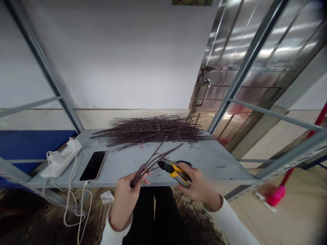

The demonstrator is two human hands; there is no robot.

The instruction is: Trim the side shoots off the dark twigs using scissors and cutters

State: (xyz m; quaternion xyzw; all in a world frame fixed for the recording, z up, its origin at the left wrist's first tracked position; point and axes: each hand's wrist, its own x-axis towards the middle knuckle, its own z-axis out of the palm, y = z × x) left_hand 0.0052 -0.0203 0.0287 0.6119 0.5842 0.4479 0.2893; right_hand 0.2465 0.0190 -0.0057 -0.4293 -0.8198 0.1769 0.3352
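My left hand (129, 190) is closed around a small bunch of thin dark twigs (155, 158) that fan out up and to the right. In my right hand (199, 185) is a pair of pliers (177, 172) with yellow and grey handles, gripped with the fingers wrapped round them. Their dark jaws are close to the twigs; whether they touch cannot be made out. Another tool (184, 163), dark blue and partly hidden, lies on the shelf behind the pliers. Beyond both hands, a long heap of dark twigs (153, 131) lies across the back of the shelf.
On the grey metal shelf (204, 156) a phone (93, 166) lies at left beside a white power strip (62, 158) with cables hanging over the front edge. Twig scraps (199, 221) cover the floor below. Metal posts (247, 64) rise on both sides.
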